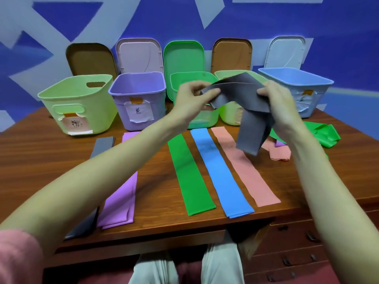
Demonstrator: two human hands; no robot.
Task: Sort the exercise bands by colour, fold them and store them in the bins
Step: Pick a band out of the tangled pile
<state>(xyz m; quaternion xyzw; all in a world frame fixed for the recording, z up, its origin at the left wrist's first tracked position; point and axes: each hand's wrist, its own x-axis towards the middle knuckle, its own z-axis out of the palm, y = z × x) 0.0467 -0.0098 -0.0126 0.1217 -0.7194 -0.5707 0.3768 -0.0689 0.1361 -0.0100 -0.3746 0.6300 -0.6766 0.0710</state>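
Both hands hold one grey band [249, 119] in the air, above the far part of the wooden table [41, 160] and just in front of the row of bins. The left hand [189, 99] pinches one end of it between thumb and fingers; the right hand [281, 103] grips the other part with curled fingers, and two loose tails hang down from there. So the step in hand is, I think, the sorting and straightening of this grey band, not yet the folding.

On the table, nearer to the person than the grey band, four bands lie flat side by side: a purple band [121, 197], a green band [188, 175], a blue band [221, 173] and a pink band [244, 167]. Another grey band [102, 146] lies left of the purple one. To the right of the held band, a small heap [320, 136] of green, pink and purple bands waits, still crumpled.

The next move probably calls for pulling the band straight and laying it beside the other grey one, without disturbing the flat bands.
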